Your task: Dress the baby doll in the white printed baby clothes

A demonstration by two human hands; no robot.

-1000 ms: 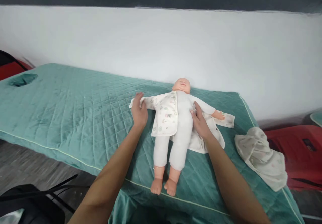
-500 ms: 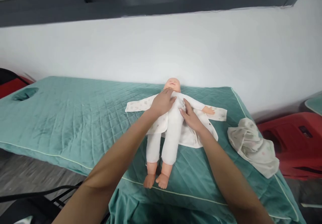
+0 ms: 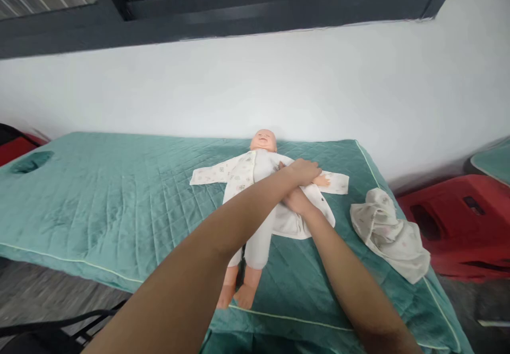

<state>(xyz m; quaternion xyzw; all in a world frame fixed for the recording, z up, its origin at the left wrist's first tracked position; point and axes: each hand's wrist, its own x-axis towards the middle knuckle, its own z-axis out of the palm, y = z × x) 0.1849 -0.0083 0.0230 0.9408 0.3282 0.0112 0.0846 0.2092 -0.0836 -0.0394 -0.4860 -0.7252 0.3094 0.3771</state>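
A baby doll (image 3: 260, 250) lies face up on a green quilted bed cover, in white padded clothing, its bare feet toward me. A white printed jacket (image 3: 239, 172) is spread at its torso. The jacket's left-side front lies over the doll's chest, while the right-side panel lies open on the cover. My left hand (image 3: 306, 171) crosses over to the doll's right-side arm, fingers bent over it close to the doll's hand (image 3: 322, 180). Under my left wrist, my right hand (image 3: 297, 200) rests at the side of the doll's torso; its fingers are mostly hidden.
A crumpled white printed cloth (image 3: 388, 232) lies on the right part of the green bed (image 3: 119, 195). Red plastic stools (image 3: 462, 221) stand beyond that end. A white wall (image 3: 338, 83) runs behind the bed. The bed has a face hole (image 3: 34, 162) at far left.
My left hand has moved right from the doll's chest to its arm, crossing over my right hand. My right hand stays near the torso. The view has shifted slightly.
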